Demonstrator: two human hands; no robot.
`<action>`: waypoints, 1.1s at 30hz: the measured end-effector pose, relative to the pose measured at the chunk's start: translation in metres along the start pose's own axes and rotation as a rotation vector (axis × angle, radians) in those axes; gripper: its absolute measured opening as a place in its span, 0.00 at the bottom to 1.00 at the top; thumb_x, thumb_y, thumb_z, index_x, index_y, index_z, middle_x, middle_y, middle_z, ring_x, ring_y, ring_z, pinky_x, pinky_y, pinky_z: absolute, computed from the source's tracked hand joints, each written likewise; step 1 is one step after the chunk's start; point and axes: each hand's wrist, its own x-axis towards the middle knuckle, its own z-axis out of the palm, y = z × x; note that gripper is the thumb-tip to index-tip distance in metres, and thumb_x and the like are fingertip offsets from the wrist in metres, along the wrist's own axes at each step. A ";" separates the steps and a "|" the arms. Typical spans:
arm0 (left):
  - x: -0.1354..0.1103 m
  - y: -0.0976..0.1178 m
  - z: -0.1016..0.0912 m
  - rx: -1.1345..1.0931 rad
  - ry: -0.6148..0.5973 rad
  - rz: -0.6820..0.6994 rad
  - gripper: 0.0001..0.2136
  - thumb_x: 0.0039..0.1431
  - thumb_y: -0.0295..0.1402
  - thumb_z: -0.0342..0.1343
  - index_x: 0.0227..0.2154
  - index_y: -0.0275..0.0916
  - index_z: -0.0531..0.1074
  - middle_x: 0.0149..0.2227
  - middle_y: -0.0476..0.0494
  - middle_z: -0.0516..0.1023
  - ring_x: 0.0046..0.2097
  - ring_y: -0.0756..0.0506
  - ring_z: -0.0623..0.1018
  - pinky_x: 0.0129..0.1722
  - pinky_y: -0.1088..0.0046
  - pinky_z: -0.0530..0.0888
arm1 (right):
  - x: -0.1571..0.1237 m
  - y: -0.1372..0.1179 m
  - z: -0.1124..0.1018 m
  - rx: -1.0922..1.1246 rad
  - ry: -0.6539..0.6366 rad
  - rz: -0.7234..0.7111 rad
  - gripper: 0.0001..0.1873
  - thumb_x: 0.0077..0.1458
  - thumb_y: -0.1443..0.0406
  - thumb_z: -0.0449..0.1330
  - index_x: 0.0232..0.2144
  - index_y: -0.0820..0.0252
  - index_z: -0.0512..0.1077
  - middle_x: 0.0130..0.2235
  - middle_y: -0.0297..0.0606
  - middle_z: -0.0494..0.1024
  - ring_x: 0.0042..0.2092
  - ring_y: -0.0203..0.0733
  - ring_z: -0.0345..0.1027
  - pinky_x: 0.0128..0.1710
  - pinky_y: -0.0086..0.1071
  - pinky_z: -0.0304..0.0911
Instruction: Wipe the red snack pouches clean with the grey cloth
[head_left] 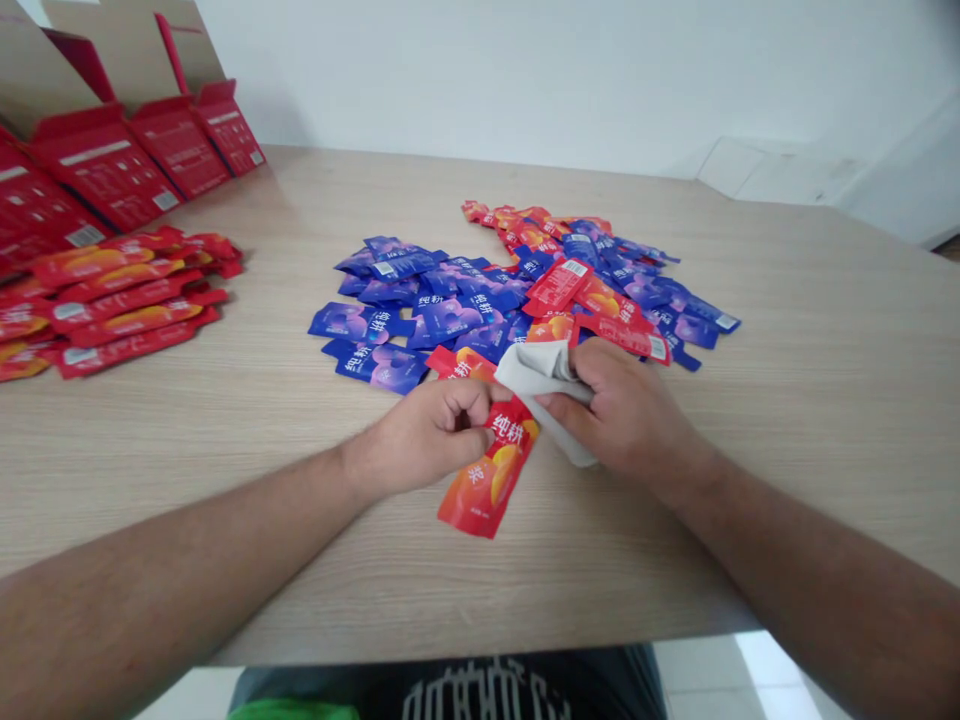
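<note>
My left hand [431, 435] is closed, pinching a red and orange packet [491, 475] that lies on the wooden table [262, 430] near the front edge. My right hand [626, 410] is closed on a grey cloth [536, 372], which rests against the packet's upper end. Just beyond both hands lies a heap of blue packets [420, 305] and red packets [592, 295].
A stack of red packets [120, 300] lies at the table's left edge. Behind it stand open red cardboard boxes [127, 150]. A white wall runs along the back. My lap shows below the front edge.
</note>
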 end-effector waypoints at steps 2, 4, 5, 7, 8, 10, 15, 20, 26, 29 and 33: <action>0.000 0.000 0.000 0.016 -0.064 -0.015 0.03 0.53 0.25 0.58 0.28 0.37 0.70 0.31 0.48 0.78 0.33 0.50 0.76 0.34 0.76 0.73 | 0.000 0.000 0.000 0.017 -0.063 -0.041 0.10 0.62 0.59 0.62 0.34 0.57 0.66 0.37 0.39 0.72 0.37 0.45 0.67 0.37 0.36 0.60; 0.000 0.000 0.000 0.019 -0.078 -0.018 0.02 0.53 0.24 0.57 0.30 0.36 0.70 0.31 0.49 0.77 0.33 0.50 0.76 0.35 0.75 0.73 | 0.000 -0.001 0.001 0.017 -0.086 -0.048 0.09 0.62 0.60 0.62 0.35 0.58 0.67 0.38 0.39 0.73 0.37 0.45 0.67 0.36 0.36 0.60; 0.000 0.000 0.000 0.007 -0.055 -0.011 0.03 0.53 0.25 0.58 0.28 0.37 0.69 0.32 0.48 0.77 0.34 0.50 0.76 0.35 0.75 0.73 | 0.000 0.000 0.001 0.004 -0.054 -0.024 0.10 0.63 0.59 0.62 0.35 0.58 0.67 0.37 0.40 0.73 0.37 0.45 0.66 0.36 0.36 0.60; 0.000 0.001 0.000 -0.003 0.009 -0.004 0.07 0.54 0.26 0.58 0.25 0.37 0.65 0.32 0.48 0.77 0.34 0.50 0.75 0.33 0.76 0.72 | -0.001 0.000 0.001 -0.013 0.005 0.016 0.11 0.64 0.58 0.61 0.34 0.58 0.66 0.37 0.41 0.73 0.37 0.46 0.66 0.36 0.36 0.60; 0.000 0.001 0.000 -0.001 0.008 -0.007 0.07 0.54 0.26 0.58 0.25 0.37 0.65 0.32 0.48 0.76 0.33 0.50 0.75 0.33 0.76 0.71 | -0.001 0.000 0.001 -0.009 0.004 0.016 0.11 0.63 0.58 0.61 0.34 0.58 0.66 0.37 0.41 0.73 0.37 0.46 0.66 0.36 0.36 0.60; 0.000 0.001 0.000 0.021 -0.053 -0.016 0.03 0.53 0.25 0.57 0.28 0.37 0.69 0.31 0.49 0.76 0.32 0.50 0.74 0.33 0.76 0.71 | -0.001 0.000 0.002 0.014 -0.057 -0.021 0.10 0.63 0.59 0.62 0.35 0.57 0.67 0.38 0.40 0.73 0.37 0.45 0.66 0.36 0.36 0.60; -0.002 0.000 0.000 0.012 0.019 -0.001 0.07 0.53 0.26 0.59 0.25 0.38 0.65 0.30 0.49 0.75 0.32 0.51 0.73 0.32 0.76 0.70 | -0.001 0.001 0.004 0.007 -0.009 0.015 0.11 0.64 0.58 0.61 0.35 0.57 0.66 0.37 0.40 0.73 0.38 0.45 0.66 0.37 0.36 0.60; -0.001 -0.002 0.000 0.046 -0.019 -0.021 0.06 0.53 0.26 0.59 0.26 0.38 0.67 0.27 0.52 0.71 0.29 0.52 0.71 0.30 0.77 0.69 | 0.000 0.003 0.004 0.021 -0.051 -0.018 0.11 0.63 0.58 0.61 0.35 0.58 0.66 0.37 0.39 0.73 0.38 0.45 0.67 0.37 0.36 0.60; -0.001 -0.002 -0.001 0.030 -0.006 -0.016 0.08 0.54 0.27 0.59 0.25 0.38 0.65 0.30 0.49 0.74 0.33 0.50 0.73 0.32 0.76 0.70 | 0.001 0.005 0.006 0.032 -0.008 0.003 0.11 0.64 0.58 0.61 0.35 0.58 0.66 0.37 0.39 0.73 0.37 0.45 0.66 0.36 0.35 0.59; -0.001 -0.002 -0.001 0.047 -0.005 -0.030 0.07 0.54 0.27 0.59 0.25 0.38 0.65 0.28 0.51 0.72 0.30 0.51 0.71 0.30 0.77 0.69 | 0.000 0.005 0.006 0.037 -0.026 -0.011 0.11 0.64 0.58 0.62 0.35 0.58 0.67 0.37 0.39 0.73 0.37 0.45 0.66 0.36 0.35 0.59; 0.000 -0.001 -0.001 0.009 0.008 0.012 0.07 0.54 0.26 0.58 0.25 0.38 0.65 0.33 0.48 0.75 0.37 0.48 0.76 0.36 0.74 0.72 | 0.000 0.004 0.005 0.034 0.005 0.018 0.11 0.64 0.57 0.61 0.35 0.58 0.67 0.37 0.39 0.73 0.37 0.45 0.65 0.36 0.36 0.59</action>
